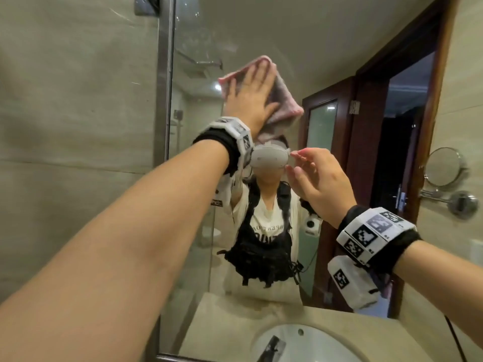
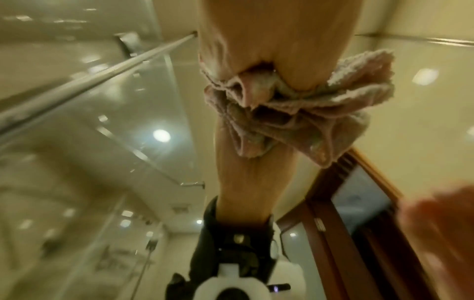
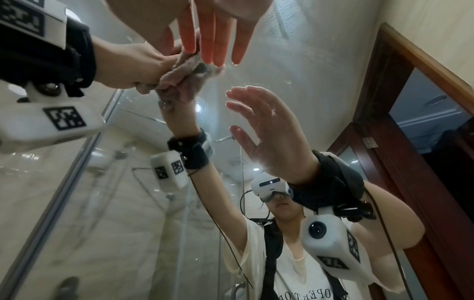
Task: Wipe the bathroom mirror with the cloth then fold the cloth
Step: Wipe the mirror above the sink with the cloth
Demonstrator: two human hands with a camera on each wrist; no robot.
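Note:
The bathroom mirror (image 1: pixel 261 35) fills the wall ahead of me. A pink cloth (image 1: pixel 283 100) lies bunched against the glass, up and left of centre. My left hand (image 1: pixel 261 90) presses it flat to the mirror with straight, spread fingers. From the left wrist, the cloth (image 2: pixel 295 113) is crumpled under the palm of that hand (image 2: pixel 277 40). My right hand (image 1: pixel 303 165) is held up lower right of the cloth, fingers straight, empty. The right wrist view shows this hand (image 3: pixel 218 30) a short gap off the glass, beside the cloth (image 3: pixel 184 69).
A white sink (image 1: pixel 313 343) sits in a beige counter (image 1: pixel 222 322) below the mirror. A round swing-arm mirror (image 1: pixel 441 167) sticks out of the right wall. The mirror's metal frame (image 1: pixel 164 100) runs down the left. A wooden door and a glass shower screen show in the reflection.

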